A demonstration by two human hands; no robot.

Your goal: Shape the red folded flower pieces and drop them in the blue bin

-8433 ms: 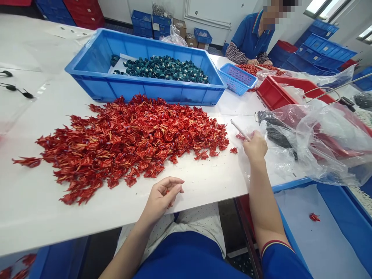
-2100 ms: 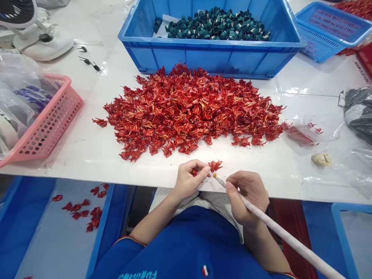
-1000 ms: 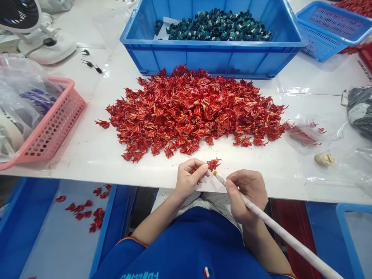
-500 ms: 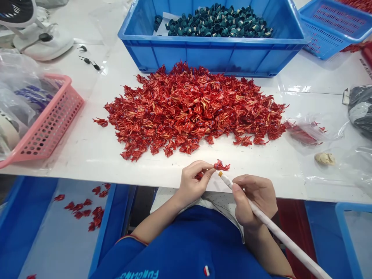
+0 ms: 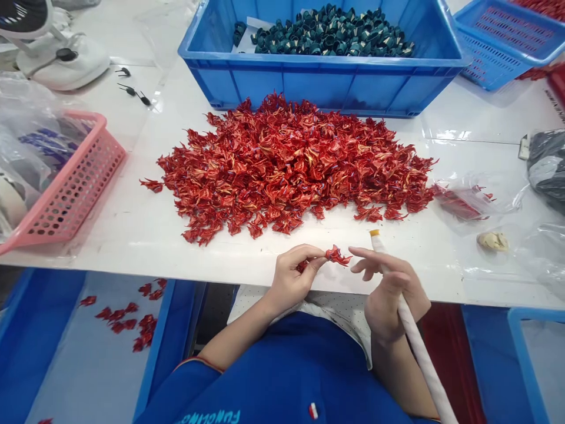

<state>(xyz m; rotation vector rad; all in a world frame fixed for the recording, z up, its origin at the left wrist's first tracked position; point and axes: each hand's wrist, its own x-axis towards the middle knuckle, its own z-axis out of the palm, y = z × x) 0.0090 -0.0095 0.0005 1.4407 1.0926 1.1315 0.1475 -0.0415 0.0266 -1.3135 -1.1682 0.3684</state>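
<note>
My left hand (image 5: 295, 274) pinches a small red artificial flower (image 5: 338, 256) between thumb and fingertips, just above the front of the white table (image 5: 123, 235). My right hand (image 5: 392, 294) grips a long white rod (image 5: 417, 341) with a yellow tip, which stands up past my fingers. Its extended fingertips are close to the flower, almost touching it. A large heap of similar red flowers (image 5: 286, 168) lies directly ahead of both hands, slightly apart from them.
A blue crate (image 5: 318, 70) holds dark teal pieces (image 5: 331, 35) behind the heap. A pink basket (image 5: 75, 182) stands left, a blue mesh basket (image 5: 503, 47) back right. A plastic bag (image 5: 468, 200) lies right. A blue bin (image 5: 119, 359) below the table holds red flowers.
My right hand has swung the white rod upright, moving its yellow tip away from the flower, and its fingers have opened toward the flower. My left hand still holds the flower.
</note>
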